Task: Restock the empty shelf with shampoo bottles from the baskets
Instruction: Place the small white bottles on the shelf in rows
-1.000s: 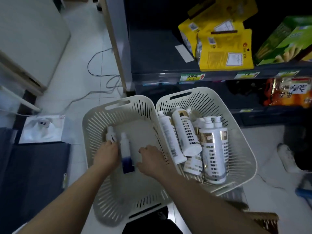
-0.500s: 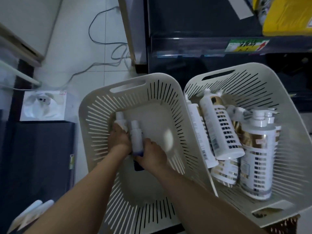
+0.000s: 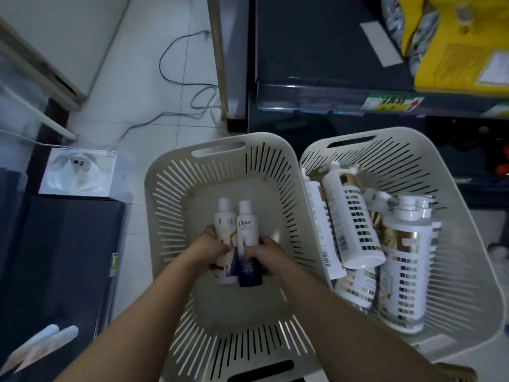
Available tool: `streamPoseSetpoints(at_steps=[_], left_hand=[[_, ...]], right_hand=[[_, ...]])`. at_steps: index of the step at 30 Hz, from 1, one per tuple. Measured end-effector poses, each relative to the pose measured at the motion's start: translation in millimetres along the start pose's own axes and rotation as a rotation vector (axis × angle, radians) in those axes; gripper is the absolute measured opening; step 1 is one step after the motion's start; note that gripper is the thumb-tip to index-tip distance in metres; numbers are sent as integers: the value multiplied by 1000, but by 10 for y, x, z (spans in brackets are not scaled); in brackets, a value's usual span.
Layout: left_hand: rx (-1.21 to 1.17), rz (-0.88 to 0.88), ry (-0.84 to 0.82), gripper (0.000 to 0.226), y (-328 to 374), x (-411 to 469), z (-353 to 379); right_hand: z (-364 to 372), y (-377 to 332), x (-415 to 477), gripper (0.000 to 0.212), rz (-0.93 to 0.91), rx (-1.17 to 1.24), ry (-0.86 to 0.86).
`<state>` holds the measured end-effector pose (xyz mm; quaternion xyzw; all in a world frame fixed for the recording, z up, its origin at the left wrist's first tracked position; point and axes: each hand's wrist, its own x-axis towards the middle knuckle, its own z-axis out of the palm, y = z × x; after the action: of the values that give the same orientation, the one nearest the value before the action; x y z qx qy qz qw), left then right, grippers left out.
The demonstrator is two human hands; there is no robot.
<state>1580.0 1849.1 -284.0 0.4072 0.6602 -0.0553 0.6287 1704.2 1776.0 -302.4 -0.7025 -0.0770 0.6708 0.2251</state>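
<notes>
We grip two small white plastic bottles (image 3: pixel 239 232) from the left slotted basket (image 3: pixel 170 205): left hand (image 3: pixel 209 250) and right hand (image 3: pixel 265 255) each closed around one. The dark shelf (image 3: pixel 316 45) looks mostly bare; the right basket (image 3: pixel 468 244) is full.

— Where are the two small bottles (image 3: pixel 239 238)?
— In the left basket (image 3: pixel 176 188), side by side, between the left hand (image 3: pixel 210 250) and the right hand (image 3: pixel 265 257).
— And the big bottles (image 3: pixel 355 230)?
— They lie in the right basket (image 3: pixel 446 194), to the right of the right hand.
— What is past the hands?
— The shelf (image 3: pixel 316 64), behind both baskets.
</notes>
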Motion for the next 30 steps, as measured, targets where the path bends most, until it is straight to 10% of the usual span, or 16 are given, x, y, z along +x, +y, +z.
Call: streamPoseSetpoints(at_steps=[7,30], left_hand=[[-286,131,-117,34,-21,-855,-149],[-662,538,432,36,-1260,-3380,-1712]], right_hand=[[-29,-122,-645,47,-202,87,-35],[1971,-516,-2722,34,-834,-347,-405]])
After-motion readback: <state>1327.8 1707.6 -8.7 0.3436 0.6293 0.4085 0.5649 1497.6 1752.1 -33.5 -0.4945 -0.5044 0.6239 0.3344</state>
